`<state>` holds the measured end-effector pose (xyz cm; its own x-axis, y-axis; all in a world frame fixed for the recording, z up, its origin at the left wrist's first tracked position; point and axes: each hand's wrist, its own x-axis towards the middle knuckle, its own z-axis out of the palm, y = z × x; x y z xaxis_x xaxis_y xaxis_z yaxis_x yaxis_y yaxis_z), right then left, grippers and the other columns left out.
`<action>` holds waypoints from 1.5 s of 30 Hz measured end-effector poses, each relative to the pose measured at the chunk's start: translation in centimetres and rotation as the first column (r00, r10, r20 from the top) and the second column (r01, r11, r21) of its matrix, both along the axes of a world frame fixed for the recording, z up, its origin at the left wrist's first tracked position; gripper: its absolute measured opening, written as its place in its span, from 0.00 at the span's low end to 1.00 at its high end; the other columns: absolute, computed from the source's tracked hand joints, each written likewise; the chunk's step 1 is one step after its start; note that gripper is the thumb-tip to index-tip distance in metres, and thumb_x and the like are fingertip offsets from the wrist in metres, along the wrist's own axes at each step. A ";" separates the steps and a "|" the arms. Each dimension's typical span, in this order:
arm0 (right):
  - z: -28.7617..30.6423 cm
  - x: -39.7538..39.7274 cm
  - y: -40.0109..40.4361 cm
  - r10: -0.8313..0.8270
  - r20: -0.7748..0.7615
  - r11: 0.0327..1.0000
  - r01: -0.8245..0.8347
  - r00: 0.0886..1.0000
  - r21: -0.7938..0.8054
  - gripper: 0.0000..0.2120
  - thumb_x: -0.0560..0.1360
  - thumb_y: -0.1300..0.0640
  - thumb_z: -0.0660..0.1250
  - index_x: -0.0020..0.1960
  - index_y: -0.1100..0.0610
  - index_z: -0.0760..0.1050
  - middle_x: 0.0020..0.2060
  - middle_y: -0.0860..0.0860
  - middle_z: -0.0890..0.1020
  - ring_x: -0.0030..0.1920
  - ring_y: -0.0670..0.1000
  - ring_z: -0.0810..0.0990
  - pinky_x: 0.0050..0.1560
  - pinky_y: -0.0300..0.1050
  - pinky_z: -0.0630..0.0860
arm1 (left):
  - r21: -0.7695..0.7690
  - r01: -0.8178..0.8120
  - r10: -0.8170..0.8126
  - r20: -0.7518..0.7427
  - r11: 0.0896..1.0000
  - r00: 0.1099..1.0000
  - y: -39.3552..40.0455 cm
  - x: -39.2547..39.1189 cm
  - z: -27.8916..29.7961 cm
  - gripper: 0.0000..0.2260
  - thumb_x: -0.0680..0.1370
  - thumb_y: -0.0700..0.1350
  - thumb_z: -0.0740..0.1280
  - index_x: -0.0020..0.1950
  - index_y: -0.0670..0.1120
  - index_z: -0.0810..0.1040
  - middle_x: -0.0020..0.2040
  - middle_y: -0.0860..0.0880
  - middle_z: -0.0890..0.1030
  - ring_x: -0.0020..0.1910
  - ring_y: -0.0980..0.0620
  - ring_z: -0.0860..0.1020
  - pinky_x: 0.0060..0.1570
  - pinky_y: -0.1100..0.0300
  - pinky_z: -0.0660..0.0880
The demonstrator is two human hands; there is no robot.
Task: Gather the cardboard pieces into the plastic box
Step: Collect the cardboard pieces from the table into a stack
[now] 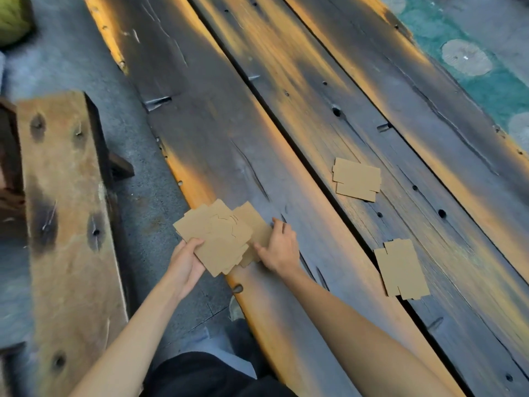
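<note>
A fanned stack of flat brown cardboard pieces (pixel 220 236) is held over the near edge of the plank table. My left hand (pixel 186 262) grips the stack from below at its near corner. My right hand (pixel 279 247) pinches the stack's right side, with the fingers curled over a lower piece. Two more cardboard pieces lie flat on the planks: one (pixel 356 179) further off to the right, another (pixel 400 273) nearer on the right. No plastic box is in view.
The table is made of long dark wooden planks (pixel 286 124) with gaps, holes and bent nails. A wooden bench (pixel 68 213) stands to the left over grey floor. A green object (pixel 13 21) sits at the top left corner.
</note>
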<state>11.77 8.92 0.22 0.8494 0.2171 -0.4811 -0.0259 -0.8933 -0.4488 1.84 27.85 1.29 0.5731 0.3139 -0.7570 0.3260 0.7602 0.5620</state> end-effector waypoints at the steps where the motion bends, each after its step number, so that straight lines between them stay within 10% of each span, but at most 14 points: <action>1: -0.4 0.0 0.6 0.001 -0.011 1.000 -0.001 1.000 -0.027 0.42 0.72 0.39 0.73 0.77 0.55 0.59 0.72 0.56 0.68 0.72 0.59 0.66 0.68 0.55 0.69 | -0.001 -0.001 0.001 0.009 1.000 1.000 0.1 -0.2 -0.1 0.19 0.83 0.36 0.57 0.75 0.40 0.67 0.68 0.40 0.78 0.67 0.43 0.77 0.61 0.48 0.76; 12: -2.3 -0.4 0.0 -0.097 -0.043 0.987 0.090 0.994 -0.136 0.47 0.66 0.45 0.82 0.75 0.55 0.60 0.67 0.57 0.68 0.69 0.59 0.66 0.68 0.53 0.69 | -0.055 0.093 -0.092 0.030 0.994 0.995 0.4 -0.3 0.0 0.20 0.82 0.35 0.57 0.74 0.40 0.69 0.68 0.37 0.78 0.64 0.41 0.77 0.64 0.43 0.74; 18: -0.5 0.3 -4.3 -0.363 -0.211 0.879 0.408 0.908 0.245 0.13 0.71 0.61 0.79 0.52 0.55 0.79 0.44 0.49 0.83 0.49 0.55 0.84 0.44 0.42 0.78 | -0.121 0.188 -0.177 0.097 0.975 0.979 -0.1 -0.2 0.5 0.18 0.81 0.37 0.58 0.70 0.43 0.75 0.66 0.40 0.81 0.61 0.44 0.82 0.55 0.48 0.80; 21: 1.8 0.2 -6.4 -0.488 -0.127 0.790 0.499 0.864 0.356 0.10 0.75 0.62 0.73 0.53 0.52 0.79 0.48 0.54 0.84 0.46 0.53 0.84 0.49 0.50 0.81 | -0.179 0.213 -0.195 0.112 0.961 0.974 -0.8 0.0 0.6 0.17 0.81 0.39 0.57 0.67 0.45 0.78 0.65 0.41 0.82 0.60 0.45 0.83 0.51 0.50 0.82; 27: 6.3 -2.5 -8.2 -0.272 0.330 0.894 0.110 0.904 0.434 0.24 0.80 0.65 0.64 0.72 0.46 0.76 0.55 0.46 0.78 0.55 0.46 0.74 0.55 0.33 0.69 | -0.211 0.320 -0.304 0.105 0.924 0.947 -4.4 1.4 1.0 0.16 0.82 0.39 0.57 0.69 0.43 0.75 0.64 0.40 0.82 0.60 0.44 0.82 0.51 0.50 0.81; 30: 6.9 -4.5 -8.0 -0.121 0.527 0.948 -0.060 0.841 0.313 0.28 0.77 0.70 0.65 0.73 0.49 0.75 0.61 0.53 0.78 0.56 0.52 0.74 0.56 0.41 0.71 | -0.210 0.376 -0.359 0.118 0.902 0.926 -6.9 2.2 1.8 0.12 0.82 0.36 0.59 0.65 0.40 0.73 0.66 0.33 0.78 0.59 0.41 0.79 0.54 0.46 0.80; 45: 8.0 -9.8 -9.6 -0.041 0.447 0.998 0.015 0.894 0.061 0.25 0.79 0.50 0.59 0.75 0.38 0.68 0.66 0.50 0.75 0.63 0.52 0.70 0.51 0.50 0.67 | -0.256 0.616 -0.500 0.395 0.745 0.770 -13.0 2.1 4.2 0.19 0.79 0.38 0.66 0.70 0.43 0.76 0.68 0.40 0.79 0.67 0.41 0.78 0.59 0.47 0.79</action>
<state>1.94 -0.70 8.21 0.9782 0.2046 -0.0364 0.1643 -0.8690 -0.4666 3.98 14.86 5.48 0.7606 -0.3865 -0.5217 0.6256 0.6512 0.4296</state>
